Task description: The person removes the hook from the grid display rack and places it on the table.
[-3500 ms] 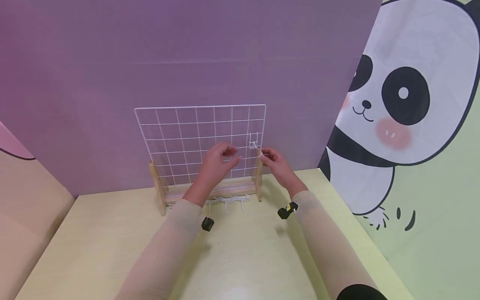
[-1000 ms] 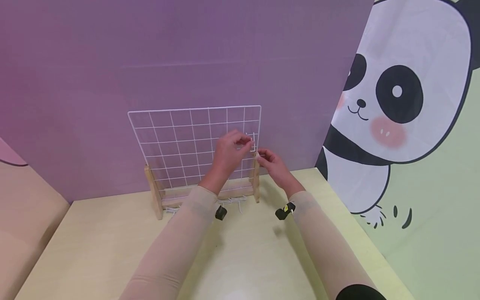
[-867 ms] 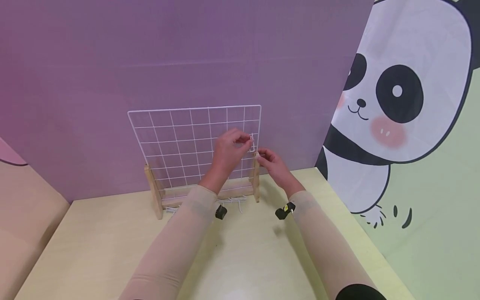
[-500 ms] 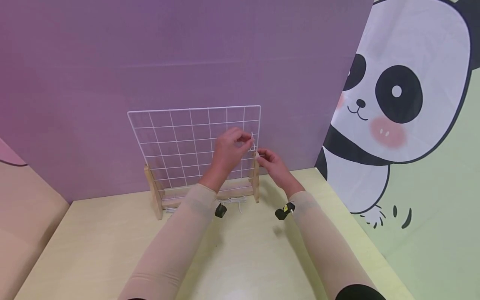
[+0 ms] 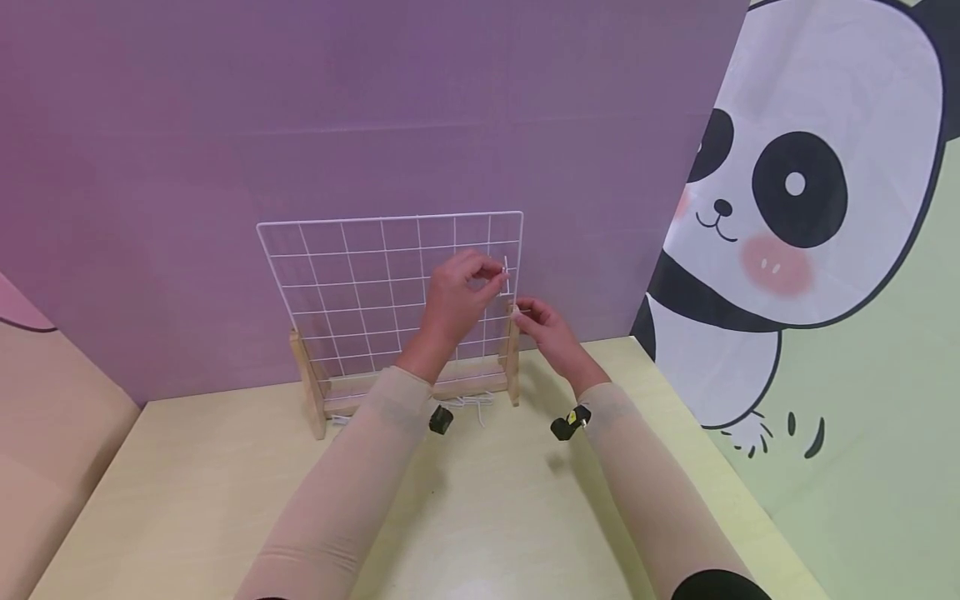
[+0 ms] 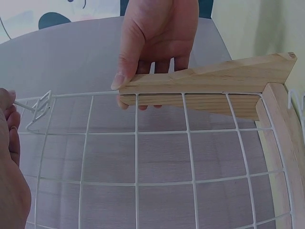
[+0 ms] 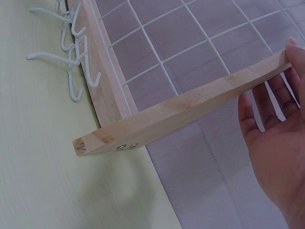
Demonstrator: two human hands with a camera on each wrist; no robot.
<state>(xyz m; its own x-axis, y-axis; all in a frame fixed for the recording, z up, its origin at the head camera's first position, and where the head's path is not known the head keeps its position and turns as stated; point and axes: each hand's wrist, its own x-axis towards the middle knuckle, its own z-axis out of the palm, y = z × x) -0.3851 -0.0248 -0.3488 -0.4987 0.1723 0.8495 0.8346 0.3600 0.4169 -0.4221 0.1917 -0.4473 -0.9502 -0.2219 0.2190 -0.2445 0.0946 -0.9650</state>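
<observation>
A white wire grid panel [image 5: 390, 218] stands upright in a wooden stand [image 5: 306, 387]. My left hand [image 5: 453, 296] pinches a white wire hook [image 6: 44, 106] between thumb and fingers, up against the grid wires near its right side. In the head view part of that hook sticks out past the fingertips. With my right hand [image 5: 553, 332] I grip the upper end of the stand's right upright [image 7: 190, 102]. Its thumb [image 6: 125, 67] lies on one face of the wood, and the fingers reach round behind.
Several more white hooks [image 7: 76, 59] lie on the table [image 5: 480, 517] along the front foot of the stand, partly covered by my left sleeve in the head view. A purple backdrop [image 5: 375, 100] rises behind, and a panda picture [image 5: 802, 275] covers the right wall.
My left hand has come right from in front of the grid and taken hold of the hook hanging there. Over the last second the hook has risen slightly. My right hand keeps its grip.
</observation>
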